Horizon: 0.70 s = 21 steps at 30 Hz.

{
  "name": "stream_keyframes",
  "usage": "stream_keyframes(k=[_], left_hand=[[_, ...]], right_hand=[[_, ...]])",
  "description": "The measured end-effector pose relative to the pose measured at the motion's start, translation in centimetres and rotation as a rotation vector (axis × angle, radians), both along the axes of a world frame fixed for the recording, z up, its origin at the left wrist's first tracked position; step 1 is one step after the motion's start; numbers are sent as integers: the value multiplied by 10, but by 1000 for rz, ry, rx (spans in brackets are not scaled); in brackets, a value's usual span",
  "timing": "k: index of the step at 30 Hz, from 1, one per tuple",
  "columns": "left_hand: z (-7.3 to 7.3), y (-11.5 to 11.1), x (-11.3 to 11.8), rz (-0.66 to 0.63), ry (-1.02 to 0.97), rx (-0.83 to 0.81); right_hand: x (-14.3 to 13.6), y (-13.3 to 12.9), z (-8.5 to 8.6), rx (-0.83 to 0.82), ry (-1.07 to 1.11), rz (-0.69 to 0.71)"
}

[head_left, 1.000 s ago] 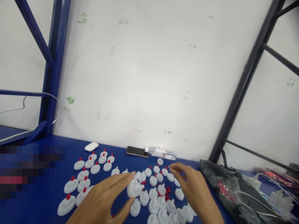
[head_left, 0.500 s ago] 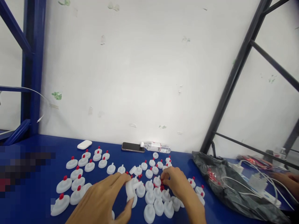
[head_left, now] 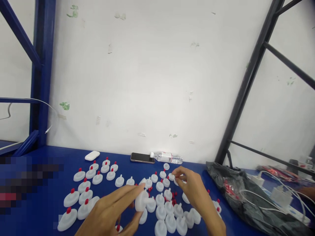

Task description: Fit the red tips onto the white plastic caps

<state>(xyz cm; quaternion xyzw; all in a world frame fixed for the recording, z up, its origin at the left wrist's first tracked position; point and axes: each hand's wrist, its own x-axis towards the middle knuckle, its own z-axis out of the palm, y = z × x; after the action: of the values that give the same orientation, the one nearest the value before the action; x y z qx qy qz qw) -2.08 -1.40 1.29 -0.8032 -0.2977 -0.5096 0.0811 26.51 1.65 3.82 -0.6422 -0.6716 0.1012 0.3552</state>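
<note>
A plain white nozzle cap [head_left: 140, 200] is pinched between the thumb and fingers of my left hand [head_left: 108, 209], tilted so that its spout points right. My right hand [head_left: 190, 185] is closed, its fingertips at the top of a white cap [head_left: 171, 177] standing on the table; whatever is between them is hidden. Below that hand lie several small loose red tips [head_left: 174, 196]. White caps with bare spouts [head_left: 169, 223] crowd together in front of me. Caps with red tips [head_left: 71, 198] stand in loose rows on the left.
Along the wall at the back of the blue table [head_left: 59, 157] lie a white case [head_left: 92, 155], a phone [head_left: 142, 158] and a water bottle [head_left: 168, 157]. A dark plastic bag [head_left: 236, 203] with red pieces and white cables sits on the right, beside a metal frame post [head_left: 237, 105].
My right hand has moved from the loose red tips up and away to a cap farther back. My left hand keeps its white cap. The view has shifted slightly.
</note>
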Motion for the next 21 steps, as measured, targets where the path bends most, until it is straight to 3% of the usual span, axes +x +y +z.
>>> stream_keyframes(k=[3, 7, 12, 16, 21], left_hand=[[-5, 3, -3, 87, 19, 14], [-7, 8, -4, 143, 34, 29], [-8, 10, -5, 135, 39, 71], [-10, 9, -4, 137, 45, 88], [-7, 8, -5, 125, 68, 139]], right_hand=[[-22, -14, 20, 26, 194, 141], [-59, -35, 38, -41, 625, 397], [-84, -40, 33, -95, 736, 512], [-84, -36, 29, -106, 754, 493], [-78, -37, 32, -212, 888, 617]])
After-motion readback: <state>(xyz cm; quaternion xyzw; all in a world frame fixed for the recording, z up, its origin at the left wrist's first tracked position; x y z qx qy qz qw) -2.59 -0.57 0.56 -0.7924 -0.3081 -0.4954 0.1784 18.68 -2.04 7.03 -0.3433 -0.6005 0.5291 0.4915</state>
